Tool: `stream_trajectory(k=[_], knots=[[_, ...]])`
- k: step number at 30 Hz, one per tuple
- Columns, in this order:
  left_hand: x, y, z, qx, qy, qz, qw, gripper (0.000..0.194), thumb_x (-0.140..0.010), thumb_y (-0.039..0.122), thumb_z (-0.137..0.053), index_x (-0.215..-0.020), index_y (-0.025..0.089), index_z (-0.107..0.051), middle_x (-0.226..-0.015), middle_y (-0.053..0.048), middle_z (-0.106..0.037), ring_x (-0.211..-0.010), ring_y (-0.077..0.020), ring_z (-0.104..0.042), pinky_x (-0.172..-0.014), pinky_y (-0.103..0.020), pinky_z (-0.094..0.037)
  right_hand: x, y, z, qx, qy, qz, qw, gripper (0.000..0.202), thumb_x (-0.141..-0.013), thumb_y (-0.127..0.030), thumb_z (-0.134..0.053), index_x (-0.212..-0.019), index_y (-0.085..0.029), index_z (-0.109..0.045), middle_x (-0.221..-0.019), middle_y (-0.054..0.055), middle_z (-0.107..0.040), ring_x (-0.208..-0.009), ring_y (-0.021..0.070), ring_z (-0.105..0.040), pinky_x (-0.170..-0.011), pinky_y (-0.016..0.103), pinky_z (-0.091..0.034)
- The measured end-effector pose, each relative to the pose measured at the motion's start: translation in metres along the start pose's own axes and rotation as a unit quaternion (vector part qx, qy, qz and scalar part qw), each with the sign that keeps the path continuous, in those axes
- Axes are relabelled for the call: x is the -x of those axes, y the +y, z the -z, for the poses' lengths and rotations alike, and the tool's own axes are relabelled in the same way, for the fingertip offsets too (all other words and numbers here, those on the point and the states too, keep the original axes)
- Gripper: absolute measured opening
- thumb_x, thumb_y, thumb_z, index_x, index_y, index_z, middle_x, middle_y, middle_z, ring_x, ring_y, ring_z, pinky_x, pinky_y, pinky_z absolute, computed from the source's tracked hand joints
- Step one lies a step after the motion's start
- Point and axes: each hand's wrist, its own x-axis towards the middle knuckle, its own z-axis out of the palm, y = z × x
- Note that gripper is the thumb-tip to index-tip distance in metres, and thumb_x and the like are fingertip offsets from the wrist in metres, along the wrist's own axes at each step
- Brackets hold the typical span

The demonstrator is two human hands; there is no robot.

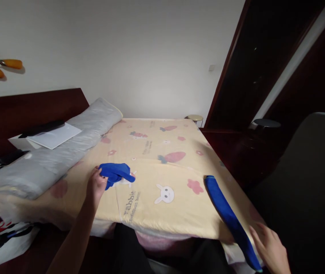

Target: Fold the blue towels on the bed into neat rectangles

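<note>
My left hand (96, 185) pinches the left end of a crumpled blue cloth (116, 172), which lies bunched on the yellow bed sheet (148, 179). Near the right edge of the bed stretches a second blue cloth (228, 213), folded into a long narrow strip whose near end hangs past the front edge. Beside that strip's near end is my right hand (271, 247), its fingers stretched out and apart. Whether its fingertips touch the strip is hard to make out.
A grey rolled quilt (93, 121) lies along the dark headboard (33, 108), with a white flat sheet or box (55, 136) on it. At right stands a dark chair back (308, 171). Two stools (195, 117) are farther off. A patterned bag (5, 243) sits lower left.
</note>
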Motion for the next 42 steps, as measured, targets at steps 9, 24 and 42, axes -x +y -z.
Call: stream_trajectory(k=[9,24,42], knots=[[0.094,0.110,-0.076,0.483,-0.250,0.131,0.829,0.024,-0.069,0.024,-0.068,-0.090,0.023,-0.057,-0.093,0.002,-0.065,-0.091,-0.0154,-0.062,-0.084,-0.029,-0.047,0.030,-0.236,0.008,-0.445,-0.448,-0.014,0.775,0.059,-0.079,-0.068,-0.050,-0.104,-0.017,-0.065,-0.096,0.010,-0.070,-0.085,0.0243,-0.065,-0.071,0.035,-0.048],[0.121,0.041,-0.116,0.218,-0.432,0.133,0.865,0.020,-0.064,0.023,-0.071,-0.082,0.020,-0.063,-0.071,0.003,-0.056,-0.064,-0.0104,-0.051,-0.058,-0.022,-0.033,0.032,-0.265,0.001,-0.510,-0.105,-0.004,0.854,0.052,-0.064,-0.051,-0.078,-0.104,-0.021,-0.064,-0.107,0.006,-0.067,-0.104,0.0274,-0.058,-0.088,0.039,-0.047],[0.159,0.092,-0.099,0.098,-0.386,-0.195,0.897,0.059,-0.080,0.025,-0.064,-0.136,0.028,-0.045,-0.143,-0.006,-0.046,-0.134,-0.0241,-0.038,-0.113,-0.041,-0.026,0.051,-0.275,0.008,-0.373,-0.243,0.271,0.854,0.032,-0.081,-0.021,-0.058,-0.112,-0.023,-0.063,-0.107,0.007,-0.065,-0.101,0.0218,-0.059,-0.090,0.037,-0.046]])
